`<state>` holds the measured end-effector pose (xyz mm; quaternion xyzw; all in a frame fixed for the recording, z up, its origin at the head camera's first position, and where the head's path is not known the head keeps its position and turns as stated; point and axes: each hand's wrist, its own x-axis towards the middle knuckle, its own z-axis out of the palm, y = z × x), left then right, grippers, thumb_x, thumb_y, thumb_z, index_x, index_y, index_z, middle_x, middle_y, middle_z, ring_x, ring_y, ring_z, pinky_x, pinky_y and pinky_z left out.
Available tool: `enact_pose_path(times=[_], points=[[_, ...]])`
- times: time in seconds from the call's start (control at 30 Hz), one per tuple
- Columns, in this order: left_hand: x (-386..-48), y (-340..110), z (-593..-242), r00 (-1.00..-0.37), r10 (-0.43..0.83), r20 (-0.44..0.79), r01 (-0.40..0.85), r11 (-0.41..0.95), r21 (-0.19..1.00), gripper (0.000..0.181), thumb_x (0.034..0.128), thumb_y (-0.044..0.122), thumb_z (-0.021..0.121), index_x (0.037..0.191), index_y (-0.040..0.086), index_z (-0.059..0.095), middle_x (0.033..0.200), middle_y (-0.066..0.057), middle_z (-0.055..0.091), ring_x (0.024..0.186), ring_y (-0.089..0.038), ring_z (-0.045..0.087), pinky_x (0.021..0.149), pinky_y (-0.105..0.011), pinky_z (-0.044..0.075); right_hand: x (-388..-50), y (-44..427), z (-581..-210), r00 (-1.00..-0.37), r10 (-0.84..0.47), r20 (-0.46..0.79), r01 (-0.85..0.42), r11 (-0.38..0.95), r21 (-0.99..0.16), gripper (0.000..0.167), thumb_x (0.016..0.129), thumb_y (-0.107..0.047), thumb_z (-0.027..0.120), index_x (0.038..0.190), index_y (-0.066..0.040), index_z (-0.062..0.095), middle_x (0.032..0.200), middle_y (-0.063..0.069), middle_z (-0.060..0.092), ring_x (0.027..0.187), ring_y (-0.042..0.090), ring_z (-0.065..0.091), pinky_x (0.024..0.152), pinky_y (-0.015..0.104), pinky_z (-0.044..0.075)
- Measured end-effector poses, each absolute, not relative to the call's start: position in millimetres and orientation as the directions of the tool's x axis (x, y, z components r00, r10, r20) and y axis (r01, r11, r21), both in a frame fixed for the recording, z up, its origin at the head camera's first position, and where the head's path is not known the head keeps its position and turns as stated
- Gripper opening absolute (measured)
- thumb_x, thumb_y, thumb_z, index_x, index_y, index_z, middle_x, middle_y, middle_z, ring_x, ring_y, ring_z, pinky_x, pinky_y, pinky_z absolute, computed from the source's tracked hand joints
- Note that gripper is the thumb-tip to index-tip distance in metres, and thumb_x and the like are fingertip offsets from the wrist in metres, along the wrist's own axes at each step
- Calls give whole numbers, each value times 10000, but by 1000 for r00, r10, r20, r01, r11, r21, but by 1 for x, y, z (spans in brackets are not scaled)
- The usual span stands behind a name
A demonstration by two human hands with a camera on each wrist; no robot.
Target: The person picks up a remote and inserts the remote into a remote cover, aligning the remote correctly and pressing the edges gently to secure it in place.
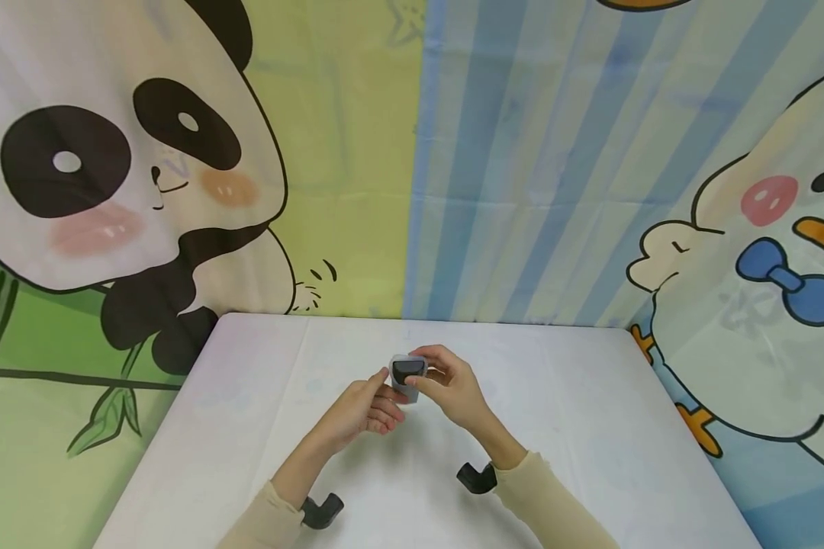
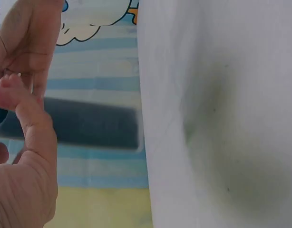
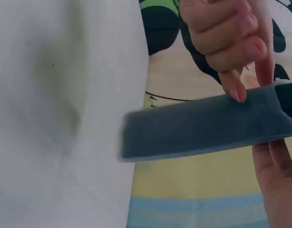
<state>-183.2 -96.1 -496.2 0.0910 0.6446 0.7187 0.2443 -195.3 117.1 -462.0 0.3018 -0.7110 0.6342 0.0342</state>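
Observation:
A long, narrow grey case (image 1: 412, 395) is held up above the white table, its dark end facing the head camera. My left hand (image 1: 357, 412) grips its left side between thumb and a finger; the other fingers are bent beside it. From the right, my right hand (image 1: 461, 393) pinches it near the dark end, thumb in front and fingers behind. Side-on in the right wrist view, the case (image 3: 198, 126) looks slightly blurred at its far end, with a fingertip of the left hand (image 3: 227, 35) on it. The left wrist view shows the case (image 2: 96, 123) partly covered by fingers.
The white table (image 1: 556, 396) lies below both hands. Behind it hangs a cloth (image 1: 357, 152) printed with a panda, stripes and a white bird. Black curved pieces (image 1: 324, 511) sit at both wrists, by the beige sleeves (image 1: 556, 503).

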Motion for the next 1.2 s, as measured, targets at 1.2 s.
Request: enact_pose_path(times=[1.2], points=[[-172,-76,-497,-916,370,153,241,204,949,289,1054,261,551,1282,85,579,1034,-2,651,955,-161,641,787,-312,558,-189,131,-460,-831,-355,428,-520,222,-825,151,1023,15,532,875,-5,552,709,187,578,655,338,560,597,294,491]])
